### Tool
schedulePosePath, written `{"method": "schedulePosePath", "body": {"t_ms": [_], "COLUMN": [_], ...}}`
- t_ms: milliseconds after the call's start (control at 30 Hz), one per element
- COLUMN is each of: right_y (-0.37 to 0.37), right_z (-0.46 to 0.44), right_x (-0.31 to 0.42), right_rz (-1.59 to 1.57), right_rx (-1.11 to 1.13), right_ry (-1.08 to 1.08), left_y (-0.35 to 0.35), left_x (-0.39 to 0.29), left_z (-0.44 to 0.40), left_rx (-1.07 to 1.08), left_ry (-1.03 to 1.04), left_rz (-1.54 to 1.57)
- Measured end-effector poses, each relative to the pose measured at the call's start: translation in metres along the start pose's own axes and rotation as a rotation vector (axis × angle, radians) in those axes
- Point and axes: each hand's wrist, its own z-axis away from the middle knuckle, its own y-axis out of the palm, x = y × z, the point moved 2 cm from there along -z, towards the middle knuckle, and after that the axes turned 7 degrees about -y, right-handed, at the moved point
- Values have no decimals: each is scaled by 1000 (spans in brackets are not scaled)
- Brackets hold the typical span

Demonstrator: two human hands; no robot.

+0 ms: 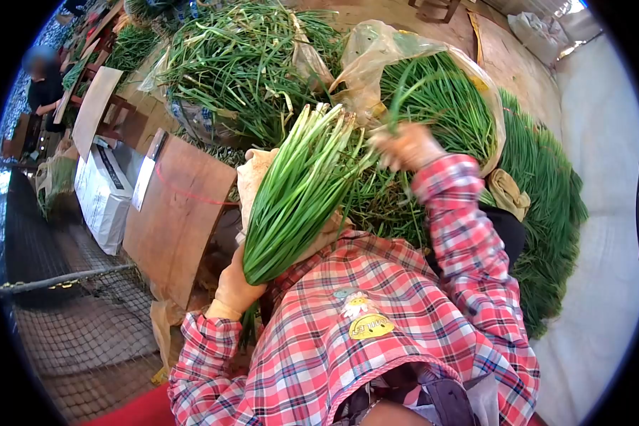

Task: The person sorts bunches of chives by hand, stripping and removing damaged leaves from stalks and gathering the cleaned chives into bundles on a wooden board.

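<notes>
A thick bunch of garlic chives [291, 195] lies across my lap, pale root ends pointing away and green leaf tips toward me. Wrapped around its leafy end is my left hand [240, 285], fingers partly hidden behind the leaves. My right hand [408, 147], smeared by motion, is just right of the bunch's root ends. A few blurred chive leaves [397, 99] stick up from its closed fingers. Under the bunch is a pale cloth [254, 172] on my lap. Loose trimmings [383, 202] lie between the bunch and my right arm.
Ahead is a heap of loose chives [241, 64]. An open plastic bag [376, 53] of chives stands to its right, and a long chive pile [547, 206] runs along the right. Left are a wooden board [181, 206], white box [103, 188], netting [85, 326] and another person [44, 89].
</notes>
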Motion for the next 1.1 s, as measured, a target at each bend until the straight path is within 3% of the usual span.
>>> {"method": "schedulePosePath", "body": {"t_ms": [100, 167, 200, 300, 333, 433, 500, 633, 667, 700, 733, 800, 867, 900, 967, 1033, 1100], "right_y": [65, 83, 85, 88, 87, 95, 77, 45, 31, 10, -27, -88, -122, -125, -122, -104, -67], "right_z": [-10, -8, -3, 3, 13, 5, 6, 1, -16, -21, -34, -38, -37, -26, -15, -19, -14], "right_x": [-7, -22, -28, -37, -28, -36, -33, -27, -36, -31, -40, -50, -57, -44, -14, -2, 12], "right_rz": [481, 266, -183, -751, -887, -1012, -1117, -1200, -1411, -1576, -1658, -1265, -1227, -966, -450, 140, 161], "right_rx": [381, 380, 326, 179, 131, -5, 124, -163, -109, -330, -241, -518, -370, -526, -563, -388, -138], "right_ry": [51, -71, -31, -92, 23, 21, 0, -16, -114, -51, -299, -459, -566, -546, -493, -526, -403], "left_y": [2, 2, 3, 8, 8, 7, 4, 8, 8, 6, 4, 6, 8, 9, 8, 9, 8], "left_x": [-11, -15, -11, -8, -7, -14, -15, -8, -8, -9, -8, -1, 3, 3, 3, -1, -6], "left_z": [4, 9, 10, 8, 7, 3, 3, 3, 4, 6, 6, 6, 7, 7, 9, 6, 6], "left_rx": [-45, -58, -46, -13, 9, 29, 28, 42, 39, 47, 53, 42, 36, 25, 9, 2, 1], "left_ry": [27, 30, -15, -71, -68, -78, -63, -19, -24, -67, -106, -114, -122, -89, -61, -86, -88], "left_rz": [-16, -19, -17, 39, 85, 88, 75, 93, 100, 109, 117, 119, 123, 148, 175, 179, 165]}}
